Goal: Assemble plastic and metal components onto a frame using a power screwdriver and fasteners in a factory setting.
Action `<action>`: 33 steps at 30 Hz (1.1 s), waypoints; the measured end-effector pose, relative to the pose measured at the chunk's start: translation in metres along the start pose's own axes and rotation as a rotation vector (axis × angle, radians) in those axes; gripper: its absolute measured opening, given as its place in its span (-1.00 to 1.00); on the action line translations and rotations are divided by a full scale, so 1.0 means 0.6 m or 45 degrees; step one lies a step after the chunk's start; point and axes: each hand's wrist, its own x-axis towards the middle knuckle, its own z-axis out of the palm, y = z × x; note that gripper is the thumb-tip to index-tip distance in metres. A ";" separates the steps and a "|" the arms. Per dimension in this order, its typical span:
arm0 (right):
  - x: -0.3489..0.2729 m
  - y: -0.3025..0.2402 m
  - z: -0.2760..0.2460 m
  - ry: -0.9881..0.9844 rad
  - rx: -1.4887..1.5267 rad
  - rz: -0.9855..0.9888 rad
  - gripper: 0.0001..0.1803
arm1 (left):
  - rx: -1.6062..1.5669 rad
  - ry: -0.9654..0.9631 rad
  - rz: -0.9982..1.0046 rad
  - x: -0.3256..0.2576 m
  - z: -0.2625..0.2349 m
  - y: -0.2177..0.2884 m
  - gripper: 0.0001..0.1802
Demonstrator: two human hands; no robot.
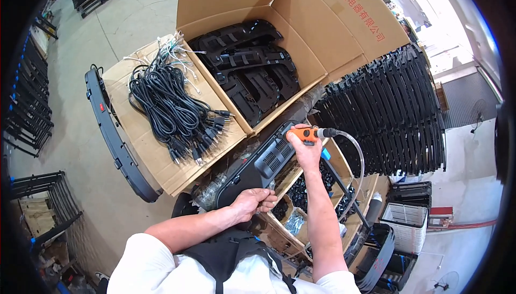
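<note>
My right hand [307,153] is wrapped round an orange air tool [307,135], with a clear hose running from its grey end fitting. The tool is above the far end of a long black plastic housing [255,166] that has a raised, vented grey cover [275,158]. Beside the housing's near end is my left hand [255,202], its fingers curled together. Whatever those fingers may hold is too small to make out. Just right of the left hand, silver screws [294,222] and black small parts [302,193] fill a divided cardboard tray [277,224].
Black power cords [172,100] lie bundled on a cardboard flap at the left. Behind the housing, an open carton [312,20] holds black moulded parts [252,63]. Another long black housing [115,133] leans at the left edge. Black frames [381,111] are stacked at the right, near white baskets [404,227].
</note>
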 end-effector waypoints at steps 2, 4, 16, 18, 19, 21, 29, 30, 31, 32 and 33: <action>0.001 0.000 -0.005 -0.016 -0.013 0.011 -0.63 | -0.013 0.003 -0.006 -0.005 -0.002 -0.003 -0.69; 0.003 -0.004 -0.006 -0.019 -0.037 0.046 -0.55 | -0.040 0.025 -0.017 -0.006 -0.008 -0.004 -0.70; -0.265 -0.092 -0.033 -0.094 0.247 0.083 -0.40 | -0.465 0.151 0.194 -0.008 -0.030 0.020 -0.70; -0.291 -0.093 -0.037 -0.102 0.265 0.096 -0.40 | -0.477 0.145 0.206 -0.009 -0.032 0.020 -0.71; -0.298 -0.089 -0.038 -0.094 0.267 0.097 -0.40 | -0.487 0.128 0.217 -0.008 -0.031 0.019 -0.72; -0.308 -0.080 -0.039 -0.074 0.278 0.106 -0.39 | -0.482 0.102 0.234 -0.009 -0.029 0.015 -0.73; -0.321 -0.071 -0.053 -0.089 0.352 0.090 -0.38 | -0.510 0.012 0.230 -0.014 -0.035 0.003 -0.74; -0.322 -0.074 -0.054 -0.095 0.336 0.079 -0.38 | -0.514 -0.033 0.228 -0.016 -0.037 0.002 -0.74; -0.322 -0.074 -0.055 -0.097 0.338 0.080 -0.38 | -0.514 -0.031 0.230 -0.018 -0.039 0.001 -0.74; -0.322 -0.074 -0.055 -0.102 0.335 0.100 -0.39 | -0.518 -0.060 0.225 -0.020 -0.041 0.000 -0.73; -0.322 -0.074 -0.054 -0.108 0.331 0.121 -0.39 | -0.523 -0.089 0.221 -0.023 -0.044 -0.001 -0.71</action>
